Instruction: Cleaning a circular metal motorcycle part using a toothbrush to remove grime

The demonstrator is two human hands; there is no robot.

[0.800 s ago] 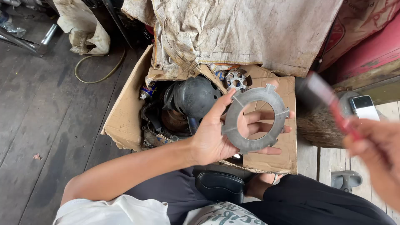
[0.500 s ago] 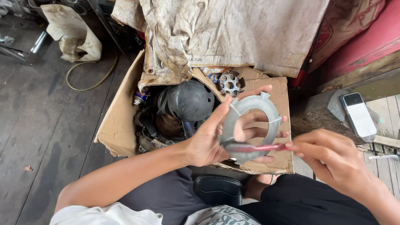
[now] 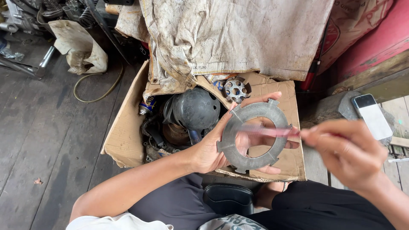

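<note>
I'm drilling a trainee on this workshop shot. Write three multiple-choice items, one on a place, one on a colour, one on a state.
1. Where does the smartphone lie?
A. On the stone block at the right
B. Inside the cardboard box
C. On the person's lap

2. What colour is the thin tool held across the ring?
A. Green
B. Pinkish red
C. Yellow

3. How is the grey notched metal ring supported?
A. Flat on the floor
B. Hanging on a hook
C. Held up in the left hand

Answers: 1 A, the phone rests on the grey stone block. 2 B, the blurred tool in the right hand looks pinkish red. 3 C, the left hand grips the ring above the cardboard box.
</note>
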